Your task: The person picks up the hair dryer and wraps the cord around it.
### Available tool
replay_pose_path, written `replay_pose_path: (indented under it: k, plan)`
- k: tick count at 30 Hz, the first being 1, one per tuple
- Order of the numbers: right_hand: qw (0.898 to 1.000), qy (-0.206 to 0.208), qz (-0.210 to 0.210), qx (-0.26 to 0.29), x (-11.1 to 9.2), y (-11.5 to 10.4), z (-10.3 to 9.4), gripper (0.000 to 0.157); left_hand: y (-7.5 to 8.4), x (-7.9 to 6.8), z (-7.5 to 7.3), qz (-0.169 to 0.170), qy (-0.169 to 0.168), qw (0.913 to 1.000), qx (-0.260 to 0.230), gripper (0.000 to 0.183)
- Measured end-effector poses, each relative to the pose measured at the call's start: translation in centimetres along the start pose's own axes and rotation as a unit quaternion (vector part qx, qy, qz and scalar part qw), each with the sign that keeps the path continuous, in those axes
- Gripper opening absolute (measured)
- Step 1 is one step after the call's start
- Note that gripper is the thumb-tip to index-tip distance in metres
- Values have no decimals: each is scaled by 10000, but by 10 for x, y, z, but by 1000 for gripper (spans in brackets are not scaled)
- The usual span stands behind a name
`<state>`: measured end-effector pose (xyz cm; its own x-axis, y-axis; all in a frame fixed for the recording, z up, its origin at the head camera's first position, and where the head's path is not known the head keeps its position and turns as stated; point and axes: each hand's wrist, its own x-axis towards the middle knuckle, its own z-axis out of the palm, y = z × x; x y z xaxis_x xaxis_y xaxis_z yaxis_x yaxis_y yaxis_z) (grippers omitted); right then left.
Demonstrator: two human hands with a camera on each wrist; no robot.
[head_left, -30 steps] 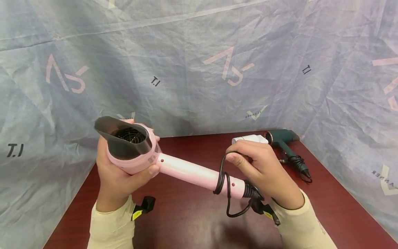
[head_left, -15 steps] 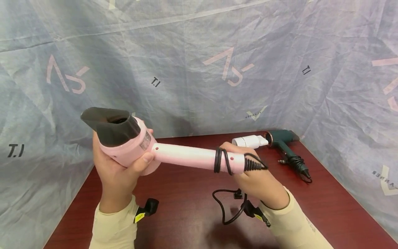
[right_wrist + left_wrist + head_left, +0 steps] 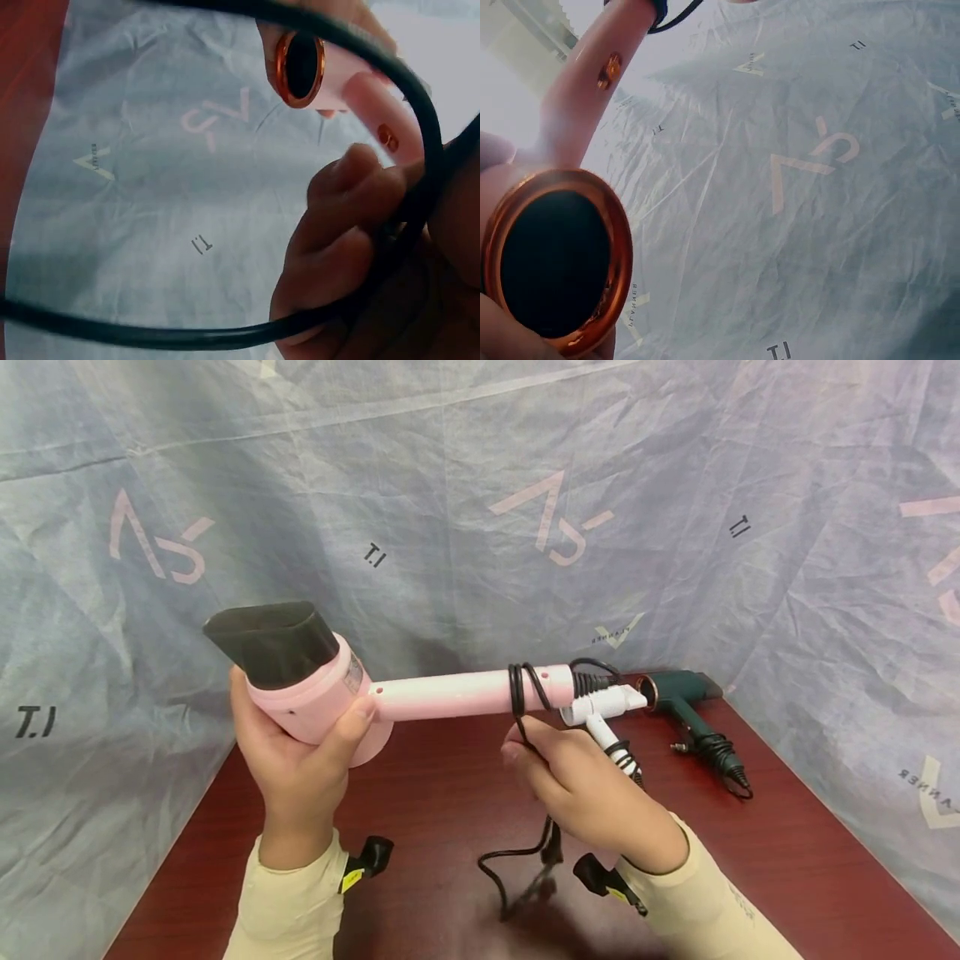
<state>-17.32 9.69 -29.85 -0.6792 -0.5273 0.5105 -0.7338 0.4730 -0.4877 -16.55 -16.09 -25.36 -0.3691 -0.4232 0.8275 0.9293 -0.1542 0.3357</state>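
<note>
A pink hair dryer point(image 3: 442, 697) is held up above the table, its handle pointing right. My left hand point(image 3: 300, 768) grips it round the head, below the black nozzle point(image 3: 281, 647). Turns of black cord point(image 3: 517, 689) wrap the handle near its end. Just below those turns, my right hand point(image 3: 592, 785) pinches the cord, and the loose end hangs beneath the hand. In the left wrist view the copper-coloured rear ring point(image 3: 622, 255) shows. The right wrist view has the cord point(image 3: 225, 339) looping from the curled fingers point(image 3: 337, 262).
A white hair dryer point(image 3: 606, 703) lies at the back right, partly hidden by the right hand. Beside it is a dark green hair dryer point(image 3: 693, 722) with its cord wound on. Grey printed cloth point(image 3: 450, 543) stands around the dark red table point(image 3: 420, 810).
The dryer's handle end has risen and its nozzle has turned upward. My right hand has passed from above the handle, behind it, to below, carrying the cord round.
</note>
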Motion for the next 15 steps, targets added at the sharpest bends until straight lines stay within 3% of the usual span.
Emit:
replay_pose_path:
  k: [6, 15]
  plan:
    - [9995, -287, 69, -146, -1, -2, 4, 14, -1, 1, 0, 113, 358, 9987, 336, 70]
    - [9956, -851, 202, -350, -7, -8, 4, 14, -2, 3, -1, 168, 529, 9971, 530, 68]
